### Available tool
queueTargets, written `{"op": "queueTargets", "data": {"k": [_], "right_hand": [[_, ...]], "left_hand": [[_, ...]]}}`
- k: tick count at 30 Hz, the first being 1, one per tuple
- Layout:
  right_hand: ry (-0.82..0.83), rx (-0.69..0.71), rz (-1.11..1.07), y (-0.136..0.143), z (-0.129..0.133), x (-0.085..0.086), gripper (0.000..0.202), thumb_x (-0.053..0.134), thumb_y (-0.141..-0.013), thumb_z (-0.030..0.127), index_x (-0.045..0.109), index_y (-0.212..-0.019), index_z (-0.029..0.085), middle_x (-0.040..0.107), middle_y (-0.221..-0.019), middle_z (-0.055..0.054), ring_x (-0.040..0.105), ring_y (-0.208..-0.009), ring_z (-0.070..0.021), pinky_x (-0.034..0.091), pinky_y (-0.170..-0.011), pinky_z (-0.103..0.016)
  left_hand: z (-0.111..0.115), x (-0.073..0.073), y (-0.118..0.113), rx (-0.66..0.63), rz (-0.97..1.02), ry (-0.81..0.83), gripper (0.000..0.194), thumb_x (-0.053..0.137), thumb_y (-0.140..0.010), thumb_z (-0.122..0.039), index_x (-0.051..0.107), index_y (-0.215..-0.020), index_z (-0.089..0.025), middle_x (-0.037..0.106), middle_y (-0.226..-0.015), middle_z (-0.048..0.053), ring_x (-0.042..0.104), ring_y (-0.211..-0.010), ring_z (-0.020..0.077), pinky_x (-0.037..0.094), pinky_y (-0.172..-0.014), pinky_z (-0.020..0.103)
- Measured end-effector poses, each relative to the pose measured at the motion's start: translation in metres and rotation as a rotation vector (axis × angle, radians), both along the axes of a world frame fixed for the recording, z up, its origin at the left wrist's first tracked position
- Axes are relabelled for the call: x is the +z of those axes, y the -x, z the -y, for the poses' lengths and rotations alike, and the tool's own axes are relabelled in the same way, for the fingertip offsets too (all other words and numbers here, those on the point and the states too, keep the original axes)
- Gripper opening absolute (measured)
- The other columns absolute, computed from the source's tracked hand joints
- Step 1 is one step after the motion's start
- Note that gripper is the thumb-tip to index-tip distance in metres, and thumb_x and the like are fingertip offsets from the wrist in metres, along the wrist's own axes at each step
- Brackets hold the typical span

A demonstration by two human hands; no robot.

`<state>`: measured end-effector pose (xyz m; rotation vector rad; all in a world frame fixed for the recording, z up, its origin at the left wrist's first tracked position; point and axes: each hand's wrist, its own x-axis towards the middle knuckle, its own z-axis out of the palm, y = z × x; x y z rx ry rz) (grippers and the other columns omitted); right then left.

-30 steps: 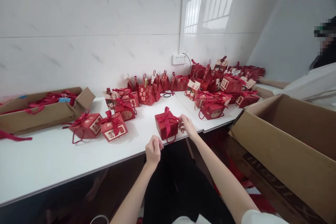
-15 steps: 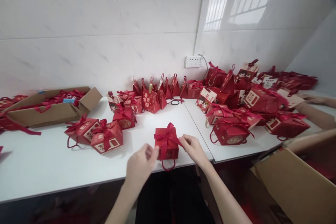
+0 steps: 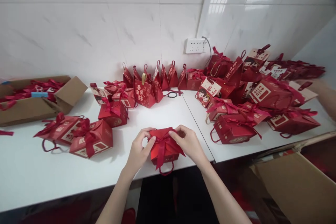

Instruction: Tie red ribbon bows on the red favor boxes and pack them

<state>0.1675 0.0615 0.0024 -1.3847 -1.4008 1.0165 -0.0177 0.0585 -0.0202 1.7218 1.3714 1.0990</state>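
A small red gift box (image 3: 171,158) sits near the table's front edge, with a red ribbon bow (image 3: 163,142) on top and a cord handle hanging at its front. My left hand (image 3: 139,149) has thumb and forefinger closed at the bow's left side. From the right, my right hand (image 3: 189,144) pinches the bow's other side, its fingertips on the ribbon near the box's top. Parts of the bow loops are hidden by my fingers. Ribbon tails spread over the box's front and right.
Ribboned gift boxes (image 3: 90,139) stand at left, beside an open cardboard box (image 3: 28,110) of red ribbons. Peaked red boxes (image 3: 144,93) line the wall under a socket (image 3: 196,46). More gift boxes (image 3: 234,130) pile up at right, near another person's arm (image 3: 325,96). A carton (image 3: 296,182) sits lower right.
My left hand has come up to the bow, and my right hand has moved from a ribbon tail onto the bow. The bow looks fuller. The view has shifted slightly.
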Motion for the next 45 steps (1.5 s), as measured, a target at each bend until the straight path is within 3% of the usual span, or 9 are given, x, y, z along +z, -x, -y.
{"op": "queueTargets", "data": {"k": [6, 11, 22, 26, 29, 33, 36, 41, 45], "right_hand": [[0.150, 0.042, -0.310, -0.002, 0.027, -0.012, 0.039, 0.059, -0.077, 0.044, 0.038, -0.055, 0.020, 0.034, -0.055, 0.005, 0.031, -0.054, -0.0094, 0.027, -0.052, -0.024], [0.256, -0.009, -0.646, 0.003, 0.028, -0.026, 0.046, 0.068, -0.069, 0.045, 0.034, -0.052, 0.020, 0.027, -0.054, 0.007, 0.023, -0.050, -0.0075, 0.023, -0.049, -0.023], [0.191, -0.038, -0.571, -0.002, 0.030, -0.042, 0.043, 0.067, -0.072, 0.051, 0.043, -0.055, 0.019, 0.035, -0.053, 0.006, 0.032, -0.049, -0.0086, 0.029, -0.049, -0.023], [0.057, 0.031, -0.474, -0.021, 0.025, -0.038, 0.051, 0.074, -0.059, 0.060, 0.058, -0.091, 0.023, 0.058, -0.093, -0.003, 0.054, -0.091, -0.0199, 0.044, -0.076, -0.030], [-0.023, 0.285, -0.232, -0.029, 0.021, -0.031, 0.093, 0.081, -0.053, 0.053, 0.037, -0.133, 0.031, 0.029, -0.146, -0.007, 0.027, -0.135, -0.0275, 0.030, -0.106, -0.042], [0.097, 0.462, -0.081, -0.027, 0.021, -0.025, 0.108, 0.079, -0.063, 0.036, 0.009, -0.146, 0.033, 0.017, -0.152, -0.011, 0.031, -0.135, -0.0274, 0.026, -0.110, -0.048], [0.121, 0.470, -0.089, -0.026, 0.025, -0.023, 0.106, 0.077, -0.066, 0.030, 0.008, -0.146, 0.031, 0.021, -0.151, -0.012, 0.035, -0.133, -0.0259, 0.028, -0.110, -0.046], [0.066, 0.428, -0.132, -0.030, 0.029, -0.019, 0.101, 0.081, -0.061, 0.038, 0.021, -0.141, 0.032, 0.021, -0.152, -0.009, 0.025, -0.138, -0.0262, 0.029, -0.110, -0.046], [0.010, 0.192, -0.124, -0.031, 0.027, -0.010, 0.041, 0.059, -0.082, 0.048, 0.050, -0.115, 0.025, 0.053, -0.126, -0.009, 0.050, -0.119, -0.0235, 0.044, -0.096, -0.040]], "left_hand": [[0.011, 0.003, -0.006, 0.168, -0.034, -0.016, 0.022, 0.052, -0.083, -0.038, 0.047, -0.072, -0.020, 0.054, -0.106, 0.007, 0.056, -0.088, 0.0184, 0.046, -0.055, 0.024], [0.014, 0.001, -0.011, 0.129, 0.041, 0.003, 0.021, 0.047, -0.087, -0.034, 0.045, -0.071, -0.020, 0.051, -0.101, 0.005, 0.055, -0.091, 0.0168, 0.049, -0.064, 0.025], [0.010, -0.002, -0.011, 0.081, 0.281, 0.183, 0.022, 0.047, -0.084, -0.040, 0.044, -0.074, -0.020, 0.052, -0.106, 0.006, 0.055, -0.098, 0.0185, 0.047, -0.081, 0.030], [0.006, 0.004, -0.009, 0.038, 0.327, 0.245, 0.036, 0.058, -0.077, -0.041, 0.045, -0.105, -0.023, 0.048, -0.125, 0.007, 0.047, -0.118, 0.0222, 0.042, -0.094, 0.035], [0.003, 0.015, -0.011, -0.068, 0.169, 0.291, 0.051, 0.064, -0.073, -0.037, 0.042, -0.117, -0.024, 0.046, -0.130, 0.008, 0.049, -0.116, 0.0231, 0.040, -0.097, 0.037], [-0.003, 0.022, -0.014, -0.188, 0.118, 0.381, 0.036, 0.061, -0.077, -0.036, 0.047, -0.108, -0.022, 0.060, -0.101, 0.004, 0.060, -0.092, 0.0202, 0.048, -0.084, 0.036], [-0.004, 0.020, -0.013, -0.245, 0.118, 0.367, 0.031, 0.061, -0.078, -0.036, 0.049, -0.102, -0.021, 0.060, -0.094, 0.002, 0.061, -0.089, 0.0194, 0.049, -0.082, 0.035], [-0.001, 0.024, -0.011, -0.211, -0.024, 0.161, 0.033, 0.063, -0.078, -0.034, 0.054, -0.108, -0.024, 0.051, -0.122, 0.006, 0.052, -0.114, 0.0226, 0.040, -0.099, 0.039], [-0.002, 0.032, -0.012, -0.333, -0.134, 0.079, 0.011, 0.057, -0.082, -0.032, 0.065, -0.086, -0.024, 0.050, -0.125, 0.004, 0.047, -0.120, 0.0224, 0.035, -0.104, 0.039]]}}
